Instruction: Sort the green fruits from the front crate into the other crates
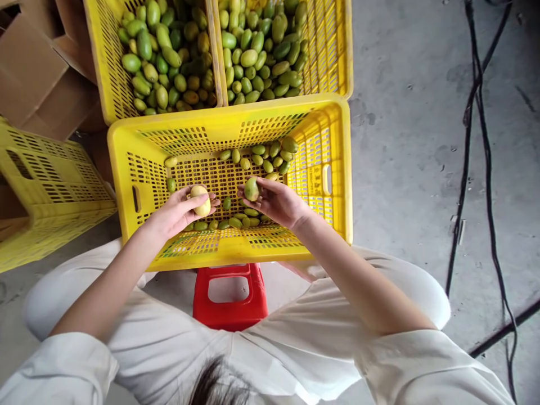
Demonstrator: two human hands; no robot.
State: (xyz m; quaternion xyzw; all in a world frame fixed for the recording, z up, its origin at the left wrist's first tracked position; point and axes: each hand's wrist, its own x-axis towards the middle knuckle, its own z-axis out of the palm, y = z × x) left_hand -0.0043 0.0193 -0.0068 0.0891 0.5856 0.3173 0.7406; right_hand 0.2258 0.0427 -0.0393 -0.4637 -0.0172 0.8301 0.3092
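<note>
**Two fruits in hand above the near crate**

Left hand is grasping a pale yellow fruit, thumb lying across its upper face, fingers supporting from beneath. Right hand is cradling a green fruit with a paler patch, thumb and fingers closing lightly round it. Both fruits are hanging over the near crate's interior, apart from each other.

Technique (judgement): a loose grip is probably serving best, since hard thumb pressure is risking bruises. Slow turning is likely favouring a full view of each skin; keeping both hands low over the crate is limiting any drop.

Containers: the near crate, yellow and slatted, is holding a sparse load. A loose cluster is sitting at the far right; a row of green fruits is lying along the near wall, partly hidden by the right hand. A small yellowish fruit is resting at the left. Beyond, the far left crate and far right crate are each holding many green and yellowish fruits. Another yellow crate is standing left, its contents not showing clearly.
</note>
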